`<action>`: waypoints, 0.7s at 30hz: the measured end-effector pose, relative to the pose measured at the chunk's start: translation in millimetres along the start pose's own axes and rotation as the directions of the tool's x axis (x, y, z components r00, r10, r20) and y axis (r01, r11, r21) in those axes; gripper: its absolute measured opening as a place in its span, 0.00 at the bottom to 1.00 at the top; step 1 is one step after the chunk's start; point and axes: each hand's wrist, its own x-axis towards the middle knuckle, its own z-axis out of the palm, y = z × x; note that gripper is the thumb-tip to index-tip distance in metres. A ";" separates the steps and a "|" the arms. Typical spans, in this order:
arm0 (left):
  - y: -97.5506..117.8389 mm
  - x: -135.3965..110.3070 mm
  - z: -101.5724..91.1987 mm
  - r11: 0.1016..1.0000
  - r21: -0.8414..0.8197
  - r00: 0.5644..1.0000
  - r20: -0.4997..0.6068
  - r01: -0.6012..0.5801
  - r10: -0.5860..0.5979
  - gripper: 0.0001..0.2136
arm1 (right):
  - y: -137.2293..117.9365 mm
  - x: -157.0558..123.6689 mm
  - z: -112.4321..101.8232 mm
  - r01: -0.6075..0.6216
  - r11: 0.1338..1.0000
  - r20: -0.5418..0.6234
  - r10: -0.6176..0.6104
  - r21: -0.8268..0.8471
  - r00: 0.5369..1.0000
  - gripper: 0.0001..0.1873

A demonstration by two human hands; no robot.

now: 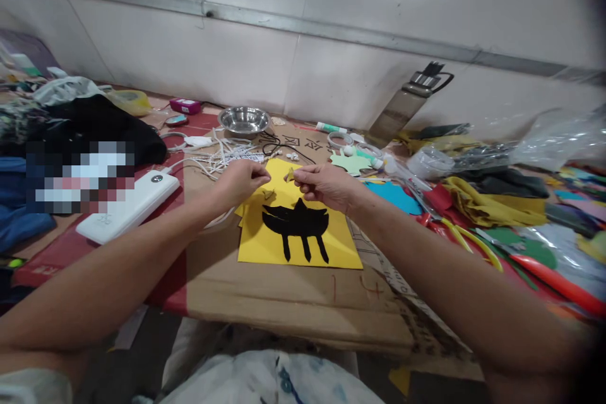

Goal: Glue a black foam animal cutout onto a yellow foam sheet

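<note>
A yellow paper sheet (298, 252) lies on the cardboard, bearing a black cut-out shape (296, 219) with a curved body, pointed tips and several leg-like strips. Over its upper right part, my right hand (326, 184) pinches a small yellow paper piece (289, 175) between thumb and fingertips. Opposite it, my left hand (241, 178) hovers at the sheet's upper left with thumb and fingertips pressed together; what they hold, if anything, is too small to make out. Below its fingertips a small dark-yellow piece (269, 194) rests on the sheet.
Left of the cardboard (227, 293) are a white power bank (127, 208) and cables. Behind stand a metal bowl (244, 121) and a tilted bottle (402, 104). To the right lie yellow-handled scissors (473, 243), blue paper (392, 197), a pale green cut-out (350, 163) and scraps.
</note>
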 end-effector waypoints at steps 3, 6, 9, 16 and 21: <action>2.3 -1.0 0.8 0.993 -0.069 0.990 -0.106 -0.099 0.092 0.06 | 1.0 -0.9 4.2 0.025 1.000 -0.020 -0.025 0.003 0.999 0.05; 5.0 -2.7 2.1 0.967 -0.122 0.964 -0.172 -0.224 0.201 0.09 | 0.7 -2.9 7.9 0.010 1.000 -0.050 -0.011 -0.004 0.999 0.05; 8.6 -5.6 3.1 0.943 -0.114 0.942 -0.165 -0.314 0.294 0.09 | -0.2 -5.2 10.3 -0.019 0.999 -0.021 0.020 0.035 1.000 0.08; 12.7 -8.1 3.3 0.946 -0.300 0.992 -0.066 -0.122 0.107 0.06 | -2.3 -9.1 10.6 -0.023 0.997 -0.016 0.025 0.079 1.000 0.08; 13.7 -6.3 1.7 0.913 -0.405 0.998 0.055 0.042 -0.022 0.09 | 2.5 -8.3 9.3 0.172 0.983 -0.088 -0.178 -0.069 0.980 0.07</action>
